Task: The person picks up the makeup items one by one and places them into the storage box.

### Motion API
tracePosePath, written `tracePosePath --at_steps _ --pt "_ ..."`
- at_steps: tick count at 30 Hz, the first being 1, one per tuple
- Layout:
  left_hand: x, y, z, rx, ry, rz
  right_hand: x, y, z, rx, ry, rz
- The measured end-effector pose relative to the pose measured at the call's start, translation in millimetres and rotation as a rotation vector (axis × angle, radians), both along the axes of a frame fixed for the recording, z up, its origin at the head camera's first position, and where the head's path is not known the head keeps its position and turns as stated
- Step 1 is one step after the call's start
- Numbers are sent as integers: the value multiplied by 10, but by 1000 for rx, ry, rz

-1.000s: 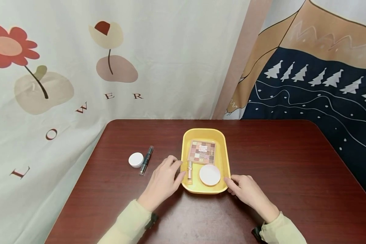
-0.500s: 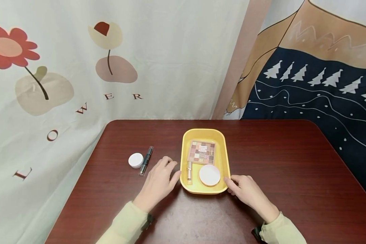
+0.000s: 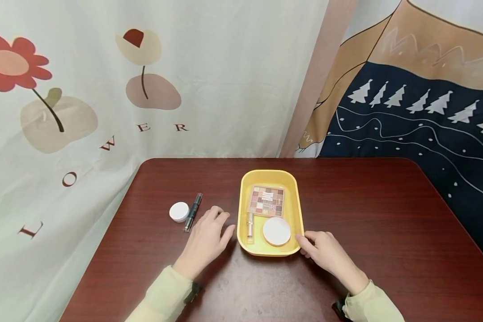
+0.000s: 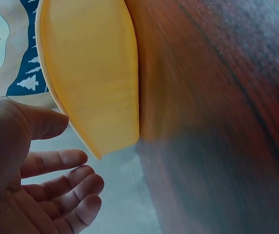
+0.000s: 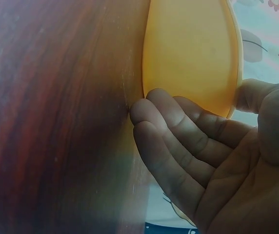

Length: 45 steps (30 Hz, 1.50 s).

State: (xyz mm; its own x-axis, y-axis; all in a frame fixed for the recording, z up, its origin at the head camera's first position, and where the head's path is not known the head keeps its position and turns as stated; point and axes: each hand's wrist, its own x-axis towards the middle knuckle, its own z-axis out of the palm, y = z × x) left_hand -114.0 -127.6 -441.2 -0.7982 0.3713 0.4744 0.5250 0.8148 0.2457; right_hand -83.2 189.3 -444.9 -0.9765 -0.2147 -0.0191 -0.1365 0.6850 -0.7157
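Observation:
A yellow plastic tray point(image 3: 240, 201) stands mid-table, holding an eyeshadow palette point(image 3: 267, 201), a slim lipstick tube point(image 3: 250, 228) and a round white compact point(image 3: 277, 231). At the tray's near right corner, my right hand point(image 3: 326, 251) pinches the rim. Its thumb lies on the edge and its fingers point(image 5: 178, 126) press the outer wall. My left hand point(image 3: 203, 241) is just left of the tray, apart from it, with fingers loosely bent and nothing held. In the left wrist view a gap shows between the fingertips point(image 4: 88, 204) and the tray wall.
Left of the tray, a small white round jar point(image 3: 179, 211) sits beside a dark double-ended makeup pen point(image 3: 193, 212), close to my left fingers. The dark red table point(image 3: 366, 201) ends at a printed curtain point(image 3: 233, 89) behind.
My left hand has come off the tray's left rim and shifted a little leftward, toward the makeup pen. The right hand and the tray stay in place.

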Motion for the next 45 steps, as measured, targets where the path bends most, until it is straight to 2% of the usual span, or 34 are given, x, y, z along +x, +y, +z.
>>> tracePosePath --at_steps 8,18,23,26,32,39,45 --pt "-8 -48 -18 -11 -3 24 4 3 -21 -1 -1 -7" --pt "-12 -101 -97 -41 -50 45 12 4 -27 -15 -9 -12" --pt "-10 -96 -155 -59 -97 45 8 4 -44 -17 -6 -19" --pt "-5 -78 -183 -78 -136 37 6 3 -59 -26 -14 -31" --pt "-7 -23 -199 -103 -192 -15 4 1 -74 -37 -21 -43" --pt "-5 2 -200 -107 -187 -17 9 4 -58 -32 13 -29" --pt "-6 16 -175 -76 -159 1 5 2 -57 -21 16 -29"
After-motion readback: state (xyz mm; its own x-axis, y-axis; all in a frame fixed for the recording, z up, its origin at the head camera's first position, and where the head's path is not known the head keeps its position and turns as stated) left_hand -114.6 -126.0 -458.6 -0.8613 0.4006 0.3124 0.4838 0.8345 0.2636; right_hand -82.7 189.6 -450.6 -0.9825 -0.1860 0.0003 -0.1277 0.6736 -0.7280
